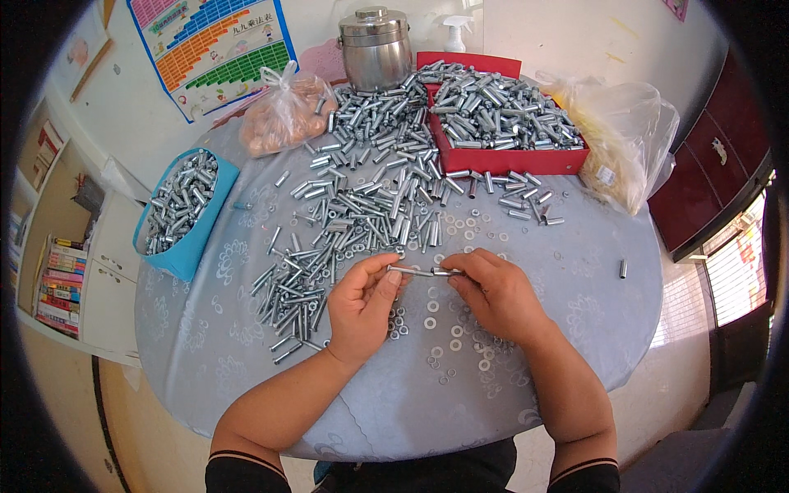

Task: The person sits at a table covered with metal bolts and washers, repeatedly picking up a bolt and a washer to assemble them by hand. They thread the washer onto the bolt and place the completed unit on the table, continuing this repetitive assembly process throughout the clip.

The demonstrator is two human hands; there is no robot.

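Observation:
Above the middle of the table my two hands meet over a thin metal bolt (411,271). My left hand (364,306) pinches the bolt at its left end between thumb and fingers. In my right hand (496,296) a short silver metal sleeve (445,271) is gripped, lined up with the bolt's right end; how far one sits inside the other I cannot tell. Loose bolts (300,300) lie in a heap beside my left hand. Flat washers (432,306) and thin rings (444,380) are scattered under and between my hands.
Behind the hands spreads a pile of metal sleeves (370,123). A red box (518,160) and a blue bin (182,263) hold many metal pieces. Around the back stand a tied bag (283,123), a steel pot (376,53) and a clear plastic bag (629,156). One sleeve (623,268) lies far right.

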